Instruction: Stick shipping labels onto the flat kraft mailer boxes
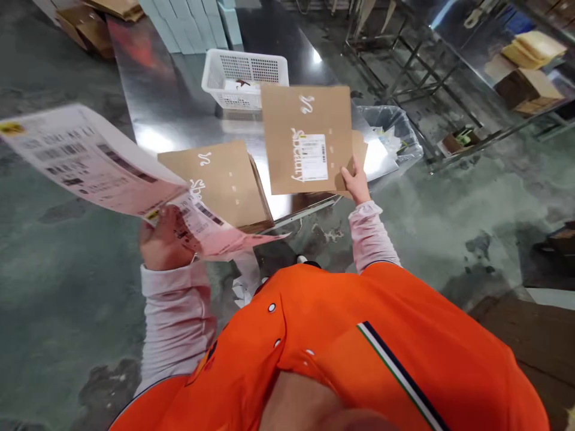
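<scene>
A folded strip of printed shipping labels [103, 161] is pinched in my left hand [166, 239]; one end sticks up to the left, the other droops toward my body. My right hand [357, 179] grips the right edge of a flat brown cardboard mailer [283, 108], thumb on top. That mailer has white lettering and a white label [314, 157] on its face. Under its right side another brown piece shows, and I cannot tell whether it is held too. A stack of similar flat mailers [224, 179] lies at the table's front edge, partly hidden behind the labels.
On the metal table [188, 114] stand a white plastic basket [213, 72] with papers inside and pale blue boxes [188, 24]. A clear-lined bin [406, 129] holds scraps to the right. Another metal table at upper right carries a cardboard box [530, 90].
</scene>
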A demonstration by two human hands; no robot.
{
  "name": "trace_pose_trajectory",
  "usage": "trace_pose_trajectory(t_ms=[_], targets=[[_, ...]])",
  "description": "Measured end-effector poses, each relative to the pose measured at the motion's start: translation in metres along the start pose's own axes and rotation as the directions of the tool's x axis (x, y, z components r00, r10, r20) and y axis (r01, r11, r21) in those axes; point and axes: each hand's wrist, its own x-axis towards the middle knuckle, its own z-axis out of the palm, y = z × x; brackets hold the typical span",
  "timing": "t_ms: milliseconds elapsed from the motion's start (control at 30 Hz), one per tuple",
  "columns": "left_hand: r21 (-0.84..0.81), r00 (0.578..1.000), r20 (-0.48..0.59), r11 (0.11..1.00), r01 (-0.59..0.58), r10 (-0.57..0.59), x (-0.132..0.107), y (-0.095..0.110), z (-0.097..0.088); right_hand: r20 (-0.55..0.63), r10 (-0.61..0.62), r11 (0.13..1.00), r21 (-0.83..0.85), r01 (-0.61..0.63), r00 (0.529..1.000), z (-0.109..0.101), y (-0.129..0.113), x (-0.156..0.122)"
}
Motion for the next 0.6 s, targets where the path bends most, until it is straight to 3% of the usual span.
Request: trace_pose_trajectory(t_ms=[67,133,167,200,233,267,367,400,500,533,600], targets=[[-0.095,0.999,0.016,0.995,0.035,-0.033,-0.016,0.0,0.006,0.036,0.067,0.987,-0.145,-0.061,0.997,-0.01,-0.007,-0.007],[-0.109,0.993,0.087,0.99,0.09,-0.08,-0.034,-0.006,0.012,0.3,-0.018,0.998,-0.056,0.036,0.954,0.008,-0.035,-0.033],[-0.079,0.987,0.126,0.99,0.114,-0.104,-0.043,-0.01,0.014,0.467,-0.132,0.99,0.101,0.095,0.874,0.025,-0.053,-0.051],[-0.035,0.978,0.166,0.99,0.136,-0.128,-0.051,-0.014,0.017,0.603,-0.264,0.955,0.275,0.115,0.752,0.043,-0.072,-0.071],[0.022,0.966,0.211,0.989,0.149,-0.151,-0.058,-0.018,0.018,0.654,-0.358,0.907,0.414,0.081,0.666,0.062,-0.09,-0.092],[0.083,0.948,0.27,0.985,0.154,-0.171,-0.064,-0.021,0.018,0.64,-0.4,0.856,0.516,0.02,0.656,0.078,-0.105,-0.111],[0.13,0.869,0.455,0.98,0.153,-0.196,-0.069,-0.026,0.014,0.551,-0.344,0.764,0.635,-0.115,0.76,0.106,-0.129,-0.148],[0.087,0.863,0.471,0.983,0.163,-0.184,-0.068,-0.026,0.011,0.563,-0.328,0.77,0.624,-0.131,0.758,0.109,-0.13,-0.153],[-0.024,0.925,0.336,0.979,0.2,-0.181,-0.062,-0.029,0.005,0.686,-0.352,0.845,0.526,-0.099,0.637,0.111,-0.131,-0.146],[-0.023,0.94,0.276,0.977,0.214,-0.2,-0.062,-0.031,0.004,0.705,-0.358,0.861,0.503,-0.076,0.612,0.112,-0.133,-0.14],[0.005,0.953,0.193,0.972,0.235,-0.232,-0.064,-0.035,0.006,0.702,-0.372,0.879,0.477,-0.014,0.608,0.112,-0.139,-0.128]])
